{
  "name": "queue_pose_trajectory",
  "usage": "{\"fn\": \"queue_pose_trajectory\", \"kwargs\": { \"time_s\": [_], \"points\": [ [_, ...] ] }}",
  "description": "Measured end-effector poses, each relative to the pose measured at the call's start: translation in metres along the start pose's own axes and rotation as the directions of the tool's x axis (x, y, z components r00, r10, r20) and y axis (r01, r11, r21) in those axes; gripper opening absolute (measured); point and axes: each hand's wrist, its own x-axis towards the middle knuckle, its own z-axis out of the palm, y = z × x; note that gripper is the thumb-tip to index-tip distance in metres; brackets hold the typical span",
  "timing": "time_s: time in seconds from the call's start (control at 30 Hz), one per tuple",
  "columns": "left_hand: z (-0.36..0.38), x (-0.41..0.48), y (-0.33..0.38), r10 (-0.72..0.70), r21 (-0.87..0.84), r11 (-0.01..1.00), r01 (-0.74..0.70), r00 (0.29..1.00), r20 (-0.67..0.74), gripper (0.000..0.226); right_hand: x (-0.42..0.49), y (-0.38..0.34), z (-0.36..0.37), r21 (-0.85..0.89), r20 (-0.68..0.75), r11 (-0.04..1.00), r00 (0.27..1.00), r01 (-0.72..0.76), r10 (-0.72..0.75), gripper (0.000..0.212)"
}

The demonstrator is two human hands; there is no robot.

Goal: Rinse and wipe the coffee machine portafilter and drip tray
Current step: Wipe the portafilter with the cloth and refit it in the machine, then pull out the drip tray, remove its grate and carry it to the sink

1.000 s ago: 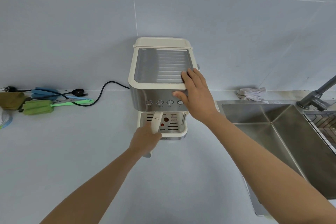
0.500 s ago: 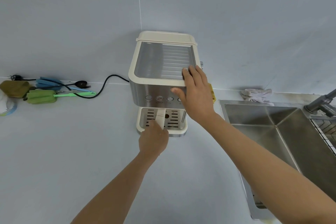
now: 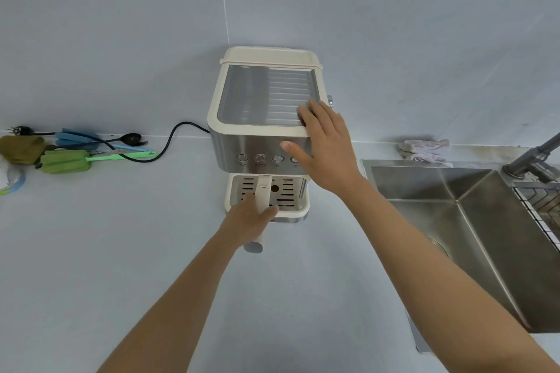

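While the machine point(image 3: 239, 142) is steadied by the flat right grip point(image 3: 330, 151), the portafilter point(image 3: 263, 191) is clasped by the left grip point(image 3: 248, 221); an unlocking twist is probably needed next.

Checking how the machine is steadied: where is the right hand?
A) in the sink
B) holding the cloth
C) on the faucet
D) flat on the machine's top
D: the right hand lies flat on the top right corner of the machine; the left hand grips the portafilter.

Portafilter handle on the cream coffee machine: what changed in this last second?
Hardly anything. The left hand still grips the cream portafilter handle, its angle about as before; any turn is too slight to tell. The right hand still steadies the cream-and-steel coffee machine. The slotted drip tray stays put.
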Motion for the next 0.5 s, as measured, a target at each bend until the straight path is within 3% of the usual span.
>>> {"fn": "queue_pose_trajectory", "kwargs": {
  "time_s": [0.07,0.2,0.3,0.37,0.43,0.5],
  "points": [
    [-0.008,0.002,-0.009,0.051,0.003,0.999,-0.051,0.998,0.025,0.036,-0.004,0.005,-0.002,0.057,0.003,0.998,1.000,-0.031,0.031,0.069],
    [-0.022,0.009,-0.036,0.112,-0.308,0.947,-0.093,0.993,0.045,0.018,-0.026,0.021,-0.002,0.173,-0.001,0.967,0.981,-0.189,0.192,0.078],
    [-0.027,0.020,-0.058,0.087,-0.418,0.906,-0.066,0.996,0.031,0.012,-0.050,0.039,0.007,0.227,0.065,0.922,0.950,-0.314,0.307,0.081],
    [-0.026,0.031,-0.072,0.055,-0.328,0.944,-0.041,0.998,0.035,0.041,-0.065,0.052,0.021,0.215,0.166,0.897,0.919,-0.387,0.357,0.082],
    [-0.024,0.039,-0.080,0.060,-0.055,0.997,-0.059,0.998,0.005,0.065,-0.080,0.062,0.040,0.146,0.316,0.868,0.854,-0.475,0.414,0.088],
    [-0.019,0.047,-0.085,0.093,0.117,0.989,-0.092,0.996,-0.003,0.084,-0.091,0.068,0.063,0.071,0.445,0.845,0.775,-0.530,0.449,0.094]
  ]
}}
